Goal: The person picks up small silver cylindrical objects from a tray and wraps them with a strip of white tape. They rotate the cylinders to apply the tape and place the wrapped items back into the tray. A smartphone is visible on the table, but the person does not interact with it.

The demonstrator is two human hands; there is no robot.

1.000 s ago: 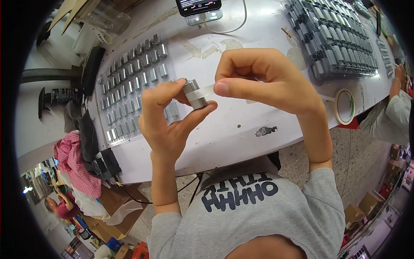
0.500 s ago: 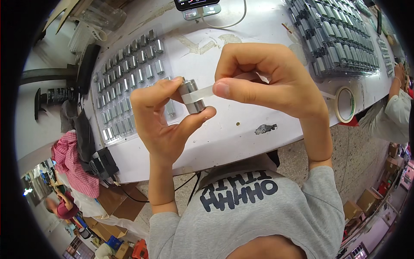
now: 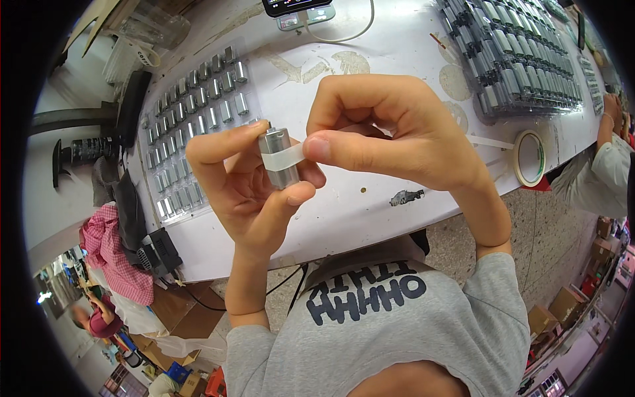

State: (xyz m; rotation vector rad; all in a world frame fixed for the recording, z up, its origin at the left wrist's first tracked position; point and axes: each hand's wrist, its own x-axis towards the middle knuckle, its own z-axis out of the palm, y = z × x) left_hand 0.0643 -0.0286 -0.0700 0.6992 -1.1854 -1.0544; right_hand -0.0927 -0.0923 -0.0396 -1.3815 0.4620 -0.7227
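Observation:
Between the thumb and index finger of my left hand [image 3: 248,182] is a small silver metal motor [image 3: 283,177], tilted slightly, its ends at the fingertips. A band of whitish tape [image 3: 283,158] lies across its middle. My right hand [image 3: 397,135] pinches the tape between thumb and curled fingers, just right of the motor. Beyond that hand, a tape strip reaches to a tape roll [image 3: 516,159] at the table's right edge. Left of my hands, a clear tray [image 3: 196,210] holds rows of similar silver pieces.
Stacked clear trays [image 3: 522,73] of silver pieces stand at the back right. A phone [image 3: 297,5] with a white cable lies at the far edge of the white table [image 3: 317,231]. A black adapter [image 3: 159,255] sits by the left edge. Another person's arm [image 3: 605,132] shows at far right.
Both hands have moved a little to the left. The motor has turned so that more of its flat face shows, and the tape between it and my right thumb is shorter.

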